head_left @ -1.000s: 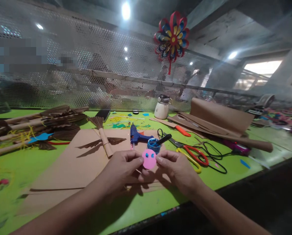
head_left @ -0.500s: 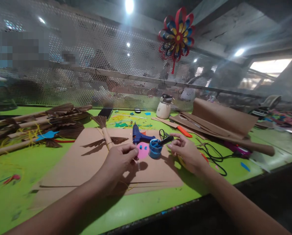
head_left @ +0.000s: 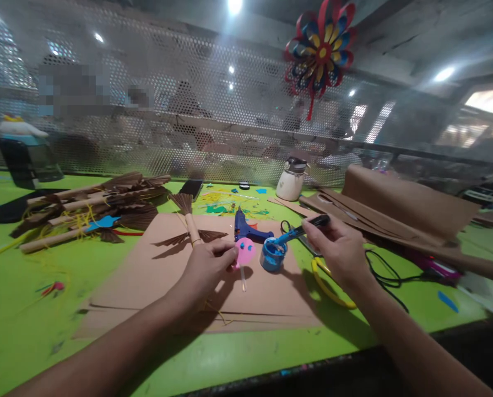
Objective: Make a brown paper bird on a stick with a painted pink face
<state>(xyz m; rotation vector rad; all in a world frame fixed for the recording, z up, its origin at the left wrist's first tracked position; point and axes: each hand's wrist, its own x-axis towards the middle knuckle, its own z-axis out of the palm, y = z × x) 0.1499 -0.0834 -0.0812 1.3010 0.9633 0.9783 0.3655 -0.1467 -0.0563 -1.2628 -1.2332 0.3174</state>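
Observation:
Between the thumb and fingers of my left hand [head_left: 207, 270] is a pink round piece [head_left: 246, 257], pinched at its left edge. Two blue spots mark it, and a thin clear stick [head_left: 243, 281] shows below. My right hand [head_left: 340, 248] grips a black-handled paintbrush [head_left: 299, 231], whose lower part is coated blue. The brush slants down into a small jar of blue paint [head_left: 272, 260], its tip hidden inside. The jar stands on brown paper sheets [head_left: 155, 286]. Just behind the pink piece lies a blue glue gun [head_left: 251, 231].
A pleated brown paper figure [head_left: 191, 225] lies beyond my left hand, with more such pieces [head_left: 93, 205] heaped at the left. Yellow-handled scissors [head_left: 326, 284] sit under my right hand. A white jug [head_left: 290, 181], rolled brown paper [head_left: 403, 204] and a perforated metal screen [head_left: 213, 110] are farther back.
My right hand has closed on the brush and tilted its handle up to the right. The pink piece is still in my left hand. The whole view has shifted a little.

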